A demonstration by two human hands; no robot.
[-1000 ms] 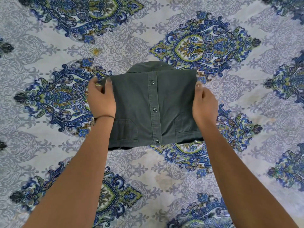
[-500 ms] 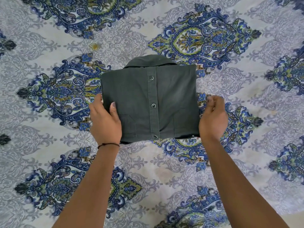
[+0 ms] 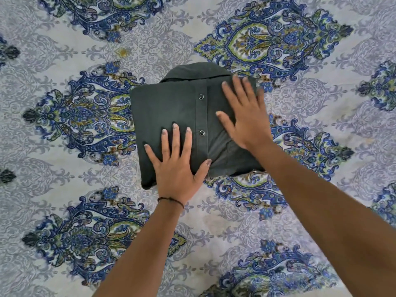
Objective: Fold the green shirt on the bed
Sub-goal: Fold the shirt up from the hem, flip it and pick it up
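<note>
- The green shirt (image 3: pixel 169 112) is seen folded into a compact block on the bed (image 3: pixel 70 185), with the collar (image 3: pixel 192 70) at the far edge and the button placket (image 3: pixel 201 116) running near to far.
- It lies straight ahead, under both hands.
- The left hand (image 3: pixel 175 168) is laid flat, fingers spread, on the near left part.
- The right hand (image 3: pixel 246 123) is spread flat on the far right part; nothing is gripped.
- Only smoothing is judged to remain.

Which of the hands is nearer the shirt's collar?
Right. The right hand lies flat with fingertips beside the collar; the left hand rests at the shirt's near edge.
</note>
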